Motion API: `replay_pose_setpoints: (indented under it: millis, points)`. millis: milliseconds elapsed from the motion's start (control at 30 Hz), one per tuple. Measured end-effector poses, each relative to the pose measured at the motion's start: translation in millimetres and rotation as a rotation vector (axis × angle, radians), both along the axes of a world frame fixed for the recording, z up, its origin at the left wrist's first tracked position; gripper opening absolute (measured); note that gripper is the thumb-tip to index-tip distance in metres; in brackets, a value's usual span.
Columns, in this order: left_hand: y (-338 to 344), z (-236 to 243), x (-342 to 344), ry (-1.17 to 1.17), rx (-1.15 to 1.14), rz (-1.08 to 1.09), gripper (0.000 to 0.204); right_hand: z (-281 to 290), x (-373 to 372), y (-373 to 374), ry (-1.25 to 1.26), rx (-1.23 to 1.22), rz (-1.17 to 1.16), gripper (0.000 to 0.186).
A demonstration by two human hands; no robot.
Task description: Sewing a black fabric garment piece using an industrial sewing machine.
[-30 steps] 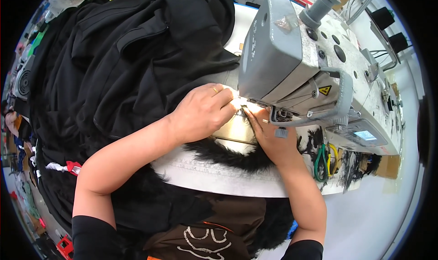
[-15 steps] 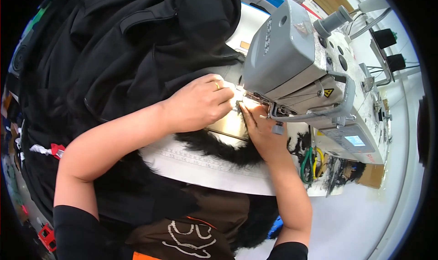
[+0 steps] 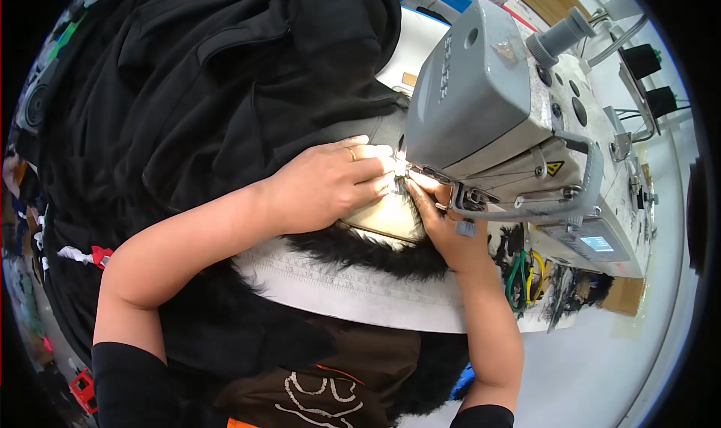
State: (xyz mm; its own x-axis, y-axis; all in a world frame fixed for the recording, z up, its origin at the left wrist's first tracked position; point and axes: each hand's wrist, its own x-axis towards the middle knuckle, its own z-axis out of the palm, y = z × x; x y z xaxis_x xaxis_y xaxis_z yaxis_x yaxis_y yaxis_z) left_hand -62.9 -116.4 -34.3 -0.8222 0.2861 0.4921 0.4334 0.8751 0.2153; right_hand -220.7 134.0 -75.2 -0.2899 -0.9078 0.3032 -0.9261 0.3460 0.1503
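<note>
A grey-and-white sewing machine (image 3: 473,90) stands at the right, its lamp lighting the needle area. My left hand (image 3: 330,184), with a ring on one finger, has its fingers bent together on the black cloth beside the presser foot (image 3: 402,169); glare washes out the fingertips. On the other side of the needle, my right hand (image 3: 454,236) holds the edge of a black fur trim (image 3: 360,251) near the thumb; machine parts partly hide its fingers. The trim curves along the near side of the bed. A large black garment (image 3: 195,90) spreads from the needle over the left.
Ruler markings run along the white table edge (image 3: 360,296) in front of me. Green-handled and yellow-handled tools (image 3: 526,278) lie right of my right wrist amid black fur scraps (image 3: 567,296). A small lit display (image 3: 597,244) is on the machine's near side.
The whole view has shifted slightly, placing the machine farther right. My left fingers have spread a little toward the presser foot, while my right hand stays by the needle with its thumb more bent.
</note>
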Motion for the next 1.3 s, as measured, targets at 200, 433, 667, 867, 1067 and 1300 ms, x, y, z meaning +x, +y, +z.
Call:
replay_pose_setpoints:
  millis: [200,433,667,867,1067,1300]
  points:
    - [-3.5,3.2,-2.5,-0.046,-0.125,0.013,0.027,12.7,10.6,-19.5,-0.435,-0.204,-0.087,0.027]
    - [-0.7,3.9,-3.0,-0.072,-0.138,0.065,0.022,6.3,-1.5,-16.7,-0.325,-0.223,0.022,0.016]
    - [-1.7,-2.1,-4.1,-0.037,-0.035,0.082,0.018,5.9,-2.9,-16.9,-0.259,-0.237,0.063,0.016]
    - [-0.7,-4.0,-5.0,0.01,0.012,0.099,0.015,-1.6,-6.4,-9.9,-0.064,-0.084,0.031,0.024]
    - [0.7,-1.6,-6.7,0.023,0.018,0.1,0.013,-20.3,-9.2,-4.3,-0.027,-0.004,-0.045,0.039]
    - [16.8,5.5,24.5,-0.037,0.245,0.077,0.017,48.1,60.4,-10.7,-0.457,-0.311,-0.009,0.022]
